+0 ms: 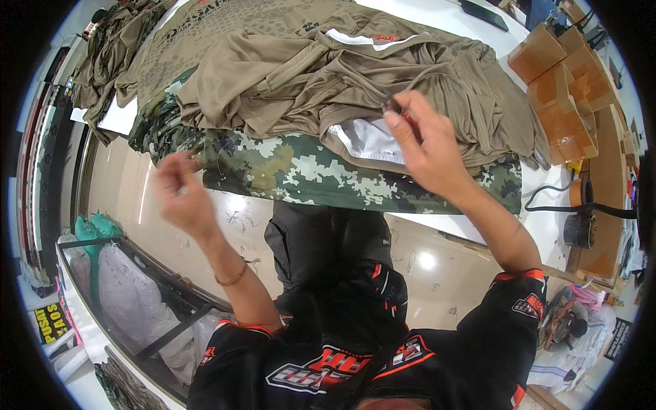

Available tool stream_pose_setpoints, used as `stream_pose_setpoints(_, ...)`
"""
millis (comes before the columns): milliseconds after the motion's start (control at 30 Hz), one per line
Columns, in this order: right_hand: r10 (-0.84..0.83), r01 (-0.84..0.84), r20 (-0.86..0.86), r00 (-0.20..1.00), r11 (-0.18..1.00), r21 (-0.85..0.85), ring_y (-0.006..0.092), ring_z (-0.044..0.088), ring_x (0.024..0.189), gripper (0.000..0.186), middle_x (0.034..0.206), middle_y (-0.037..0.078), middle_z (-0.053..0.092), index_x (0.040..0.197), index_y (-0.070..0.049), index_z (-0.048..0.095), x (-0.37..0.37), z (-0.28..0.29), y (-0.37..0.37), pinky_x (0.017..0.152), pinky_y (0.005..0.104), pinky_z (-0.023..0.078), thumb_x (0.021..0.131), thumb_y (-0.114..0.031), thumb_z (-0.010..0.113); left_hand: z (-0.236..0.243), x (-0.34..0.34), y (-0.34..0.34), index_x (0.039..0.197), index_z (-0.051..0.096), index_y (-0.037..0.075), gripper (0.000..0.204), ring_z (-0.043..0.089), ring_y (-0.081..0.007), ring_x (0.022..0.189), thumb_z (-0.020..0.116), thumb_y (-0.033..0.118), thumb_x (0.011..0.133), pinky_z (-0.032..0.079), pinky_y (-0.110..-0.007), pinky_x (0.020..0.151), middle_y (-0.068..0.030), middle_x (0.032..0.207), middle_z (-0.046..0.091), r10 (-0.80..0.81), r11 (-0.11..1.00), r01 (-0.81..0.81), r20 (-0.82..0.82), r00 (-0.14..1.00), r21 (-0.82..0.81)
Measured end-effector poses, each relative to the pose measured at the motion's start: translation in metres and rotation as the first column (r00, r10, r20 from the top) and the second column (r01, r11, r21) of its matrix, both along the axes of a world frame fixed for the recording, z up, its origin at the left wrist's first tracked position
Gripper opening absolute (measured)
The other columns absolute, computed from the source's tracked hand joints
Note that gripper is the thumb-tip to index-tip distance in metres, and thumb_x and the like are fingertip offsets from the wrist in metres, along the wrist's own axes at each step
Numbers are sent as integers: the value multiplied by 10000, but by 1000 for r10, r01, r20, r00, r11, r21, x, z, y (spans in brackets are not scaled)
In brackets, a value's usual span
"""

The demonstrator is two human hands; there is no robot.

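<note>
My right hand (427, 140) is closed over the garment pile, gripping a small dark tool (391, 105) between thumb and fingers; most of it is hidden, so its kind is unclear. Beneath that hand lies a crumpled olive-brown shirt (287, 85) with a white inner neck panel (372, 139). My left hand (181, 191) hangs off the table's front edge, left of the camouflage cloth, with its fingers bent and smeared by motion. The green camouflage cloth (328, 174) spreads under the shirt along the front edge.
More printed olive shirts (205, 41) cover the back left of the white table (540, 225). Cardboard boxes (560, 102) stand at the right, near a black cable (581, 207). A dark phone-like slab (484, 15) lies at the back. Wrapped bags (130, 294) fill a rack at lower left.
</note>
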State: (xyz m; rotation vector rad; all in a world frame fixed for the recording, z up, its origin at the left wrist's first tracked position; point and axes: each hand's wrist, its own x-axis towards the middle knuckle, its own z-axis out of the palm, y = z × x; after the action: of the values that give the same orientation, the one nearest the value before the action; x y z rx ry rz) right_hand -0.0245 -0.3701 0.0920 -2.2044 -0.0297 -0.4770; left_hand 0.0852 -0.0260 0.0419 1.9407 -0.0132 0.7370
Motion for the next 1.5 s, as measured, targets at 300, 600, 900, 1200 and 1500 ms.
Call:
stream_pose_setpoints(300, 72, -58, -16, 997, 901, 430, 44, 448, 731, 214, 809, -33, 567, 1099, -21, 605, 9, -11, 4, 648, 238, 379, 1101, -234, 582, 52, -21, -126, 998, 754, 24, 208, 723, -277, 859, 791, -47, 806, 570, -370, 808, -103, 982, 749, -841, 533, 719, 194, 504, 446)
stream_pose_setpoints(600, 130, -82, -103, 986, 922, 379, 81, 492, 739, 237, 833, 32, 608, 1103, -3, 585, -7, -25, -12, 674, 275, 433, 1092, -240, 596, 35, -7, -147, 942, 753, 37, 138, 708, -314, 825, 765, 18, 805, 557, -415, 733, -93, 949, 709, -870, 272, 859, -271, 413, 434)
stream_pose_setpoints(900, 185, -141, -256, 949, 974, 180, 156, 515, 657, 278, 745, 111, 588, 1100, 16, 599, -11, -13, -14, 633, 346, 448, 1053, -255, 639, 28, -13, -142, 891, 720, -5, 79, 680, -362, 812, 724, -28, 816, 537, -429, 720, -135, 914, 678, -842, 311, 886, -331, 425, 345)
stream_pose_setpoints(1200, 221, -273, -277, 935, 947, -167, 362, 599, 660, 226, 753, 192, 641, 1054, -9, 646, -23, -11, -13, 619, 449, 455, 996, -226, 672, 20, -20, -147, 969, 585, -3, 99, 663, -408, 844, 643, -46, 902, 517, -461, 720, -165, 920, 664, -819, 417, 846, -265, 508, 333)
stream_pose_setpoints(1500, 138, -250, -299, 944, 893, -375, 471, 670, 769, 249, 787, 214, 692, 1069, -54, 615, -22, -9, -1, 664, 575, 500, 1021, -298, 605, 16, -21, -150, 983, 578, 0, 94, 700, -380, 843, 634, -43, 921, 538, -441, 710, -165, 935, 667, -818, 432, 824, -225, 529, 368)
